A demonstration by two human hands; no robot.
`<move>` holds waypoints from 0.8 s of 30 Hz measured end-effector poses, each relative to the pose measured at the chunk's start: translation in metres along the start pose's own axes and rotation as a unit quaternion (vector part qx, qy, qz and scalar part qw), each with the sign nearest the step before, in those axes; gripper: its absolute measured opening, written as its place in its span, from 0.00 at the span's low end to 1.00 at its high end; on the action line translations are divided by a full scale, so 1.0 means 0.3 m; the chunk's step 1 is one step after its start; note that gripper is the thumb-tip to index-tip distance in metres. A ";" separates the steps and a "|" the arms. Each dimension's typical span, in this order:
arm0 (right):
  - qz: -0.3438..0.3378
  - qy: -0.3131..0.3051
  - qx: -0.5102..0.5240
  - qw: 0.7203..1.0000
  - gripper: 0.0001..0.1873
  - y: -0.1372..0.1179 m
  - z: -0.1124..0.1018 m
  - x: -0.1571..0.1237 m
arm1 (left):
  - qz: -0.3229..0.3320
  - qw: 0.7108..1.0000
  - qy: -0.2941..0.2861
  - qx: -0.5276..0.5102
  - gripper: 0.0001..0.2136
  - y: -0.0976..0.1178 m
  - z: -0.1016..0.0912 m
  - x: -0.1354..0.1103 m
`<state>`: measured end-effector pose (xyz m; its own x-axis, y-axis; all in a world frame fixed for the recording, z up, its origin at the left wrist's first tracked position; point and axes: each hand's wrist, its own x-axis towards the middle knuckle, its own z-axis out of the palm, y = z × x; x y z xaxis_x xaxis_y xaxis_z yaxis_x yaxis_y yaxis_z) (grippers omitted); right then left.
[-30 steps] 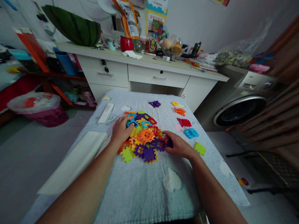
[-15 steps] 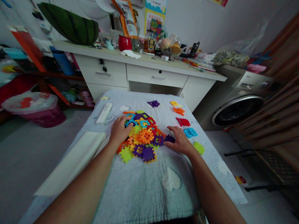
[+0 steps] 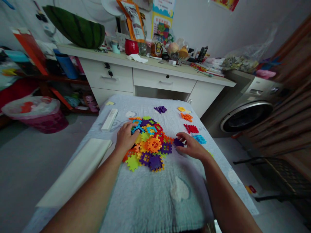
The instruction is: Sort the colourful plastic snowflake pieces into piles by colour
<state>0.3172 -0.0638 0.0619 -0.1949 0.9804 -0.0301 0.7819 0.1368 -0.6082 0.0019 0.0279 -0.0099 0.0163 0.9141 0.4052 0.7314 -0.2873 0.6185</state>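
A heap of flat plastic interlocking tiles [image 3: 149, 142] in orange, purple, green, blue and red lies on a pale blue towel [image 3: 155, 194]. My left hand [image 3: 125, 138] rests with curled fingers on the heap's left side, touching a blue tile. My right hand [image 3: 191, 146] hovers just right of the heap, its fingers pinched on a dark purple tile [image 3: 178, 142]. Single tiles lie apart to the right: purple [image 3: 160, 109], yellow [image 3: 181, 109], orange [image 3: 186, 116], red [image 3: 191, 128] and blue [image 3: 200, 139].
A white remote-like bar [image 3: 109, 119] and a folded white cloth [image 3: 75, 171] lie left of the heap. Behind stands a white desk [image 3: 155, 77] crowded with jars, a red mug and half a watermelon [image 3: 75, 27]. A washing machine [image 3: 247, 113] is at right, a pink bin [image 3: 36, 113] at left.
My right hand has drawn away from the heap's right edge to the right and lifted slightly, taking a dark purple tile with it. The left hand has stayed on the heap.
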 end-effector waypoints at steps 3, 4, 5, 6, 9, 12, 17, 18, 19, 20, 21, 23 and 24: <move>-0.006 0.006 0.068 0.998 0.19 -0.031 -0.042 0.041 | -0.001 1.000 0.002 0.004 0.13 0.000 0.000 -0.001; -0.008 0.007 0.099 0.995 0.18 -0.042 -0.049 0.063 | 0.001 1.000 0.002 0.004 0.13 0.000 0.000 -0.001; -0.009 0.008 0.138 0.990 0.16 -0.053 -0.052 0.090 | 0.003 1.000 0.001 0.003 0.13 0.000 0.001 -0.001; -0.006 0.010 0.184 0.983 0.15 -0.061 -0.049 0.121 | 0.005 1.000 0.001 0.002 0.13 0.000 0.001 -0.001; 0.033 0.021 0.331 0.943 0.13 -0.072 -0.014 0.237 | 0.005 1.000 -0.002 0.000 0.12 0.003 -0.001 -0.001; 0.110 0.059 0.438 0.890 0.12 -0.062 0.041 0.362 | -0.002 1.000 -0.002 0.003 0.12 0.007 -0.005 0.000; 0.214 0.133 0.508 0.824 0.12 -0.045 0.097 0.514 | 0.003 1.000 -0.002 0.002 0.12 0.005 -0.004 0.001; 0.223 0.139 0.518 0.814 0.12 -0.044 0.101 0.532 | 0.003 1.000 -0.002 0.001 0.12 0.004 -0.003 0.001; 0.227 0.141 0.529 0.806 0.12 -0.044 0.105 0.548 | 0.003 1.000 -0.002 0.001 0.12 0.003 -0.002 0.001; 0.224 0.140 0.539 0.800 0.12 -0.044 0.107 0.562 | 0.002 1.000 -0.002 0.000 0.12 0.003 -0.002 0.001; 0.217 0.140 0.545 0.797 0.10 -0.042 0.110 0.576 | 0.002 1.000 -0.003 -0.001 0.12 0.003 -0.002 0.001; 0.205 0.147 0.543 0.801 0.05 -0.035 0.117 0.601 | 0.000 1.000 -0.002 -0.002 0.12 0.004 -0.003 0.000; 0.202 0.155 0.537 0.804 0.03 -0.030 0.121 0.615 | -0.002 1.000 -0.003 -0.003 0.12 0.005 -0.004 0.000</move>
<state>0.2528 0.1106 0.0331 0.2344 0.9250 -0.2991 -0.2510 -0.2397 -0.9379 0.0021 0.0270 -0.0081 0.0177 0.9164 0.3998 0.7278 -0.2859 0.6233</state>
